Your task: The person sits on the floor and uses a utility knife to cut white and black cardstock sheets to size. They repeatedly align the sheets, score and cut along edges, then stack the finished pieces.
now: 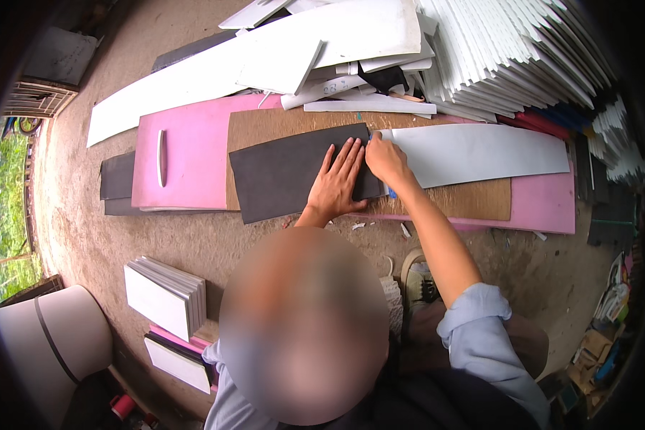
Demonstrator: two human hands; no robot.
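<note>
No box, tray or bin is showing clearly anywhere in the head view; things are lying in bare stacks on the sandy concrete floor [193, 247] instead. The person is pressing the left hand [338, 183] flat, fingers spread wide and gripping nothing, onto the right end of a dark grey rectangular foam sheet [287, 175]. That matte, smooth sheet is lying slightly tilted across a brown fibreboard panel [451, 199], which in turn is resting on a large pink foam board [186, 158] spread over the floor. The right hand [385, 159] is sitting curled at the sheet's upper right corner, just beside the left hand; a small blue tip is peeking out below it, but whether the fingers are closing around a tool is impossible to tell, since the hand itself is hiding it. A long white curved foam strip [480, 152] is lying to the right of that hand on the brown panel. A blurred patch is covering the lower middle of the view and hiding whatever lies beneath it. A fanned pile of white foam boards [509, 50] is being cut off at the top right, and the fisheye rim is darkening the clutter at the far right edge. A small stack of white rectangular panels [166, 295] is sitting at the lower left.
</note>
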